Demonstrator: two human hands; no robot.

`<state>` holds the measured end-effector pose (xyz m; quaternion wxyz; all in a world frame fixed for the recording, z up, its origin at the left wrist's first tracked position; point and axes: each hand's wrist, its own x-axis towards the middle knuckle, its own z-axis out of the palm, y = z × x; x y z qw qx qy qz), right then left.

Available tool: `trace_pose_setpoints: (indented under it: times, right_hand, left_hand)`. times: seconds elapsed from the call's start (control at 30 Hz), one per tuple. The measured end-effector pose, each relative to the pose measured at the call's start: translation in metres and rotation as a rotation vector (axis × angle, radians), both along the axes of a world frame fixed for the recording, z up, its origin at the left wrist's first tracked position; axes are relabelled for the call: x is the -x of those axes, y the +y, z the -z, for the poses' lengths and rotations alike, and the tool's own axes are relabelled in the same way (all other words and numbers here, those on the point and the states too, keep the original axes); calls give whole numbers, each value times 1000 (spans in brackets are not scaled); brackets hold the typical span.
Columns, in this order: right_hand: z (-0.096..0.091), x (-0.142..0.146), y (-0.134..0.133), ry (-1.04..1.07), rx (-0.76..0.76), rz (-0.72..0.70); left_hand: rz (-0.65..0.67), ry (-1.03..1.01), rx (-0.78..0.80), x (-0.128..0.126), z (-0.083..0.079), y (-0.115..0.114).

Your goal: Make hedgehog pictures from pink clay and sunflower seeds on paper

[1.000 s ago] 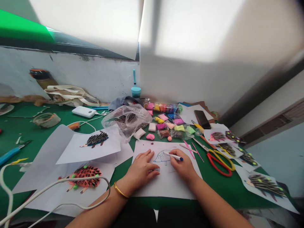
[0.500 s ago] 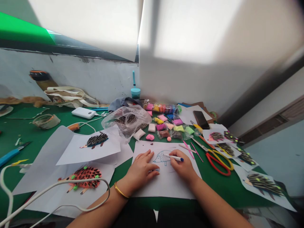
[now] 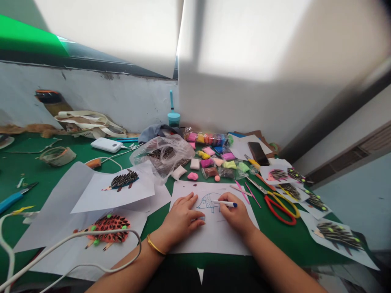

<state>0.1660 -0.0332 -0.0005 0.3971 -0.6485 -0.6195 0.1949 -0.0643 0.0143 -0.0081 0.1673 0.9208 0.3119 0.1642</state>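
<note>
A white sheet of paper [image 3: 195, 240] lies in front of me with a blue line drawing of a hedgehog [image 3: 205, 201] on it. My right hand [image 3: 236, 213] is closed around a white marker pen [image 3: 228, 203] with a dark blue end, its tip on the hedgehog's body among small marks. Left of the drawing, my left hand [image 3: 181, 217] rests flat on the sheet with fingers spread. A small pale bluish object, perhaps a pen cap, shows by its fingertips; I cannot tell whether it is held.
Scissors [image 3: 282, 207], pink sticks [image 3: 253, 195] and seed-covered hedgehog pictures [image 3: 339, 238] lie to the right. Bagged coloured clay [image 3: 210, 162] and a plastic bag of seeds [image 3: 163, 154] stand behind the sheet. A white cable [image 3: 91, 234] crosses more hedgehog pictures [image 3: 110, 228] on the left.
The pen has shifted very slightly over the hedgehog's body, and a few more small marks appear there. My left hand stays in place.
</note>
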Motion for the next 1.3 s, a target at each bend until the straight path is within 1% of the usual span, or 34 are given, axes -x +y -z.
trace_pose_setpoints:
  times: [0.23,0.33,0.47,0.8,0.9,1.03,1.3]
  right_hand:
    - [1,1,0,-16,10,7]
    - [-1,0,-1,0,-3,-9]
    - [-2,-1,-2,29,-12,5]
    - [2,-1,-1,-4,6,-15]
    - [0,-2,-2,17,-4,-27]
    - [-1,-3,-3,46,-9,-2]
    - [1,-3,-2,12,-3,-34]
  left_hand:
    - [2,1,7,0,-1,0]
    - [5,4,9,0,-2,0]
    - [6,-1,4,0,-2,0]
    - [9,-14,-14,0,0,0]
    - [6,-11,-9,1,-1,1]
    - [10,-13,-9,0,-2,0]
    - [11,-12,-9,0,-2,0]
